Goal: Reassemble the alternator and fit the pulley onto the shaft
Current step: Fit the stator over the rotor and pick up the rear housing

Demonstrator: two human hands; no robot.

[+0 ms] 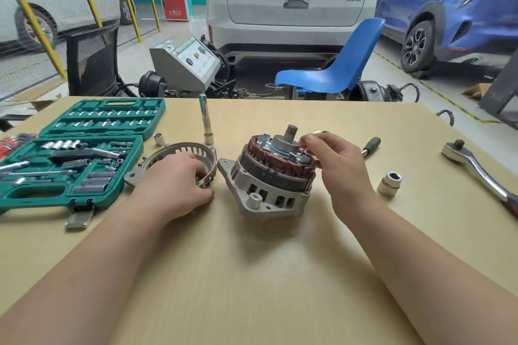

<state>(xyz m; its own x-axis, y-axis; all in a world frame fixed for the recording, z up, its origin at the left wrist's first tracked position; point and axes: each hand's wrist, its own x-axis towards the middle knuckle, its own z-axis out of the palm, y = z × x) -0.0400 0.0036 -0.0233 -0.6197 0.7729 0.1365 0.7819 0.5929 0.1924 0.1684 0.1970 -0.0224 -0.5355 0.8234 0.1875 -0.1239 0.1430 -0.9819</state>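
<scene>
workbench: left hand gripping end cover, right fingers pinching rotor

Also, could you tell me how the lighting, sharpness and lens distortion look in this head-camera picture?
Head view: soft, even light with only faint shadows under the alternator; mild glare on the chrome ratchet wrench; centre sharp enough to show the copper windings, while the socket set at the left looks slightly smeared; wide-angle bending curves the table's far edge and stretches the forearms towards the corners.
</scene>
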